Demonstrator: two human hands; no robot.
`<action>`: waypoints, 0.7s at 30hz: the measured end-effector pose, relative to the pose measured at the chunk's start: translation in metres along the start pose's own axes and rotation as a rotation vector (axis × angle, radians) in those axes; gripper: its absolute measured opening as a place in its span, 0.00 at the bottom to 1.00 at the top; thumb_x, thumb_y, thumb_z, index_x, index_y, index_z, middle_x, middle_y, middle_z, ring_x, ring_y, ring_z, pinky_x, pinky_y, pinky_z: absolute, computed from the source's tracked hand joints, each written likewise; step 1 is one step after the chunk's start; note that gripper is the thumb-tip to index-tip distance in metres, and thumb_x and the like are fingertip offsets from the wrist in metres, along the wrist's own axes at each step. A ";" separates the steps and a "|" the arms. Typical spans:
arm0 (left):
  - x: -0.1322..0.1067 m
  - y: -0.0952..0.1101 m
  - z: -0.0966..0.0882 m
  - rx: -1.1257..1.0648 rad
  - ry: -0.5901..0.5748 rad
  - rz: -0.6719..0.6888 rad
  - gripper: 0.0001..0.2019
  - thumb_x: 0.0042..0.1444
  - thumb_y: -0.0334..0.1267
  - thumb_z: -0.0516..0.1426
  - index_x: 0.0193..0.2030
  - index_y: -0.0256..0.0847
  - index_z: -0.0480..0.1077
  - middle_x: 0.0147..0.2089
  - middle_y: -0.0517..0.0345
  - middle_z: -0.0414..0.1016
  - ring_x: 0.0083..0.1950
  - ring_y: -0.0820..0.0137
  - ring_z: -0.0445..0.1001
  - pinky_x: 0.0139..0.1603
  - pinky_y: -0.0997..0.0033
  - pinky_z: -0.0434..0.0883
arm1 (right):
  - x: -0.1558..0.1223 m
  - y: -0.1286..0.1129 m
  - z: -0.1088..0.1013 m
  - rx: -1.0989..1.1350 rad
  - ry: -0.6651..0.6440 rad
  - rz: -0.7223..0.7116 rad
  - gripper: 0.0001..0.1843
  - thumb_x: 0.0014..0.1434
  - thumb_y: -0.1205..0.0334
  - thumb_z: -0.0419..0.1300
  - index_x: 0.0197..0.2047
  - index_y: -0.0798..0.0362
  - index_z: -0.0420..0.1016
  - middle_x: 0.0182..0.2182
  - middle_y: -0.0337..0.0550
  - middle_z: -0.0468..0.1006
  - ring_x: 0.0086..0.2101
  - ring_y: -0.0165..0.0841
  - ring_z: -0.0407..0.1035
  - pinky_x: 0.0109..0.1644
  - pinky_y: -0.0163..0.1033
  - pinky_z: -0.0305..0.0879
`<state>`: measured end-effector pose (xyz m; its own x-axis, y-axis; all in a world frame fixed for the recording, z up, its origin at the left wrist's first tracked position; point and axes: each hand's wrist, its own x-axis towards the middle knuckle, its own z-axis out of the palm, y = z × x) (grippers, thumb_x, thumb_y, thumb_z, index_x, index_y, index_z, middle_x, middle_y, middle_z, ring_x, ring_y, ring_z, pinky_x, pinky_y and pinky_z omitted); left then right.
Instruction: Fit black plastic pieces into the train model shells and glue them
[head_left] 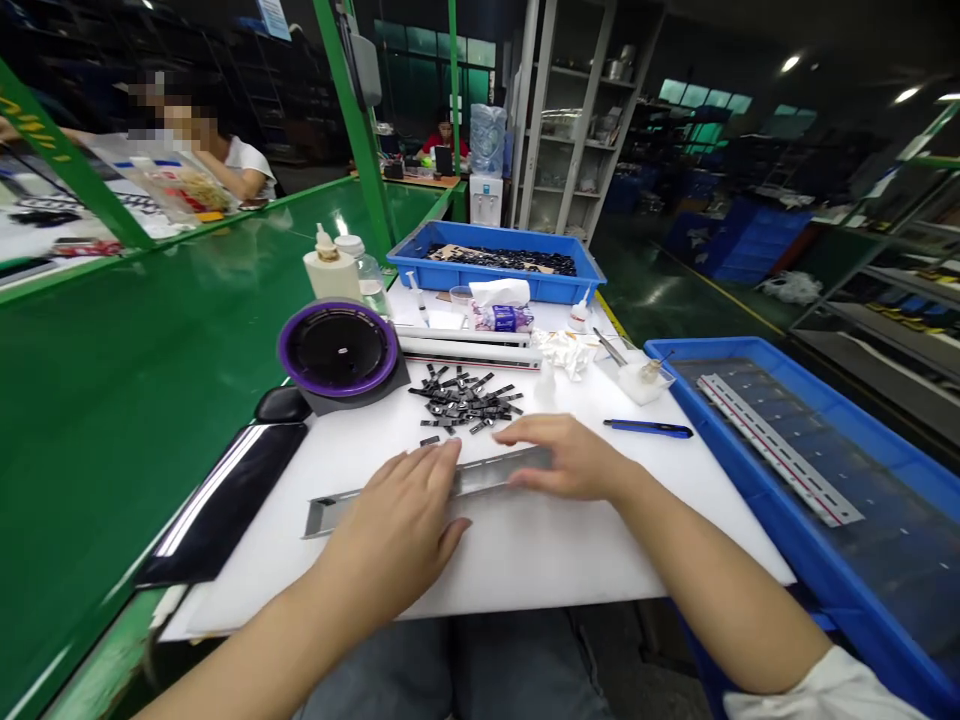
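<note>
A long, shallow metal channel [487,476] lies slantwise on the white work surface, its open side facing up. My left hand [405,510] rests flat across its middle, fingers stretched together and thumb out on the near side. Around the channel's right end is my right hand [574,458], thumb and forefinger apart with the strip between them; its other fingers are partly hidden. Just beyond my hands is a pile of small black parts [469,402]. One loose black piece [430,440] lies close to my left fingertips.
A purple-rimmed black dish [337,348] stands at left. Behind are white strips [469,353], a tissue pack [502,312] and a blue bin [495,290]. A blue cutter [649,429] lies right, beside a large blue tray [757,350]. A co-worker [244,170] sits far left.
</note>
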<state>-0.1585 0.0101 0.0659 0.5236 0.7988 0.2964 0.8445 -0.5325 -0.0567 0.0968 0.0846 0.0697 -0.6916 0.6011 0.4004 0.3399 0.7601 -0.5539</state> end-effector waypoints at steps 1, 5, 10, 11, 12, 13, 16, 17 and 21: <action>0.011 0.007 0.004 -0.021 -0.048 0.007 0.31 0.58 0.41 0.58 0.66 0.31 0.58 0.60 0.39 0.72 0.58 0.51 0.72 0.59 0.51 0.69 | -0.002 0.005 -0.008 0.083 0.129 0.016 0.18 0.62 0.50 0.62 0.51 0.51 0.77 0.45 0.48 0.81 0.45 0.38 0.75 0.50 0.43 0.71; 0.038 0.021 0.011 -0.054 -0.209 -0.039 0.22 0.64 0.37 0.51 0.63 0.34 0.64 0.57 0.44 0.75 0.53 0.54 0.75 0.52 0.52 0.72 | -0.013 0.033 -0.045 0.249 0.787 0.206 0.18 0.64 0.48 0.57 0.35 0.53 0.79 0.29 0.42 0.79 0.31 0.33 0.73 0.37 0.39 0.71; 0.042 0.017 0.017 -0.068 -0.195 -0.067 0.20 0.66 0.37 0.47 0.62 0.35 0.65 0.54 0.47 0.76 0.51 0.56 0.75 0.49 0.53 0.73 | -0.018 0.050 -0.058 0.192 1.059 0.410 0.19 0.62 0.48 0.57 0.28 0.53 0.75 0.21 0.38 0.74 0.24 0.30 0.68 0.29 0.36 0.65; 0.040 0.016 0.020 -0.074 -0.175 -0.062 0.20 0.66 0.38 0.47 0.62 0.35 0.65 0.54 0.47 0.76 0.51 0.56 0.75 0.49 0.54 0.73 | -0.017 0.048 -0.055 0.153 1.014 0.407 0.18 0.62 0.50 0.57 0.28 0.53 0.75 0.21 0.38 0.74 0.24 0.30 0.68 0.30 0.36 0.64; 0.038 0.015 0.022 -0.076 -0.151 -0.057 0.20 0.66 0.38 0.47 0.61 0.35 0.66 0.53 0.47 0.76 0.51 0.56 0.75 0.49 0.54 0.73 | -0.015 0.045 -0.052 0.101 0.959 0.387 0.17 0.62 0.51 0.57 0.28 0.53 0.75 0.22 0.39 0.75 0.25 0.31 0.69 0.31 0.36 0.64; 0.037 0.015 0.025 -0.073 -0.121 -0.051 0.19 0.66 0.38 0.48 0.61 0.36 0.66 0.53 0.48 0.76 0.51 0.56 0.75 0.49 0.55 0.72 | -0.014 0.041 -0.048 0.046 0.904 0.355 0.16 0.63 0.53 0.56 0.28 0.53 0.75 0.23 0.39 0.75 0.27 0.31 0.70 0.33 0.37 0.64; 0.032 0.017 0.034 -0.033 -0.025 -0.040 0.18 0.66 0.38 0.49 0.59 0.37 0.67 0.53 0.48 0.77 0.50 0.56 0.75 0.48 0.55 0.72 | -0.009 0.029 -0.035 -0.060 0.784 0.236 0.15 0.64 0.57 0.54 0.29 0.53 0.74 0.26 0.41 0.76 0.30 0.33 0.71 0.36 0.39 0.65; 0.030 0.019 0.036 -0.019 0.006 -0.030 0.17 0.66 0.37 0.49 0.59 0.37 0.67 0.53 0.48 0.77 0.50 0.56 0.75 0.48 0.55 0.72 | -0.007 0.026 -0.031 -0.066 0.755 0.202 0.15 0.65 0.58 0.53 0.29 0.53 0.74 0.27 0.41 0.76 0.31 0.33 0.71 0.37 0.39 0.65; 0.021 0.022 0.037 0.031 0.093 0.077 0.20 0.64 0.31 0.49 0.61 0.35 0.66 0.53 0.46 0.77 0.50 0.56 0.76 0.46 0.55 0.71 | -0.005 0.022 -0.022 -0.105 0.693 0.067 0.13 0.66 0.61 0.52 0.33 0.53 0.75 0.29 0.43 0.77 0.34 0.33 0.71 0.40 0.40 0.66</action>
<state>-0.1243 0.0257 0.0359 0.5758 0.7254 0.3771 0.8059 -0.5814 -0.1120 0.1221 0.1034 0.0719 -0.1137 0.6401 0.7598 0.4511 0.7146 -0.5346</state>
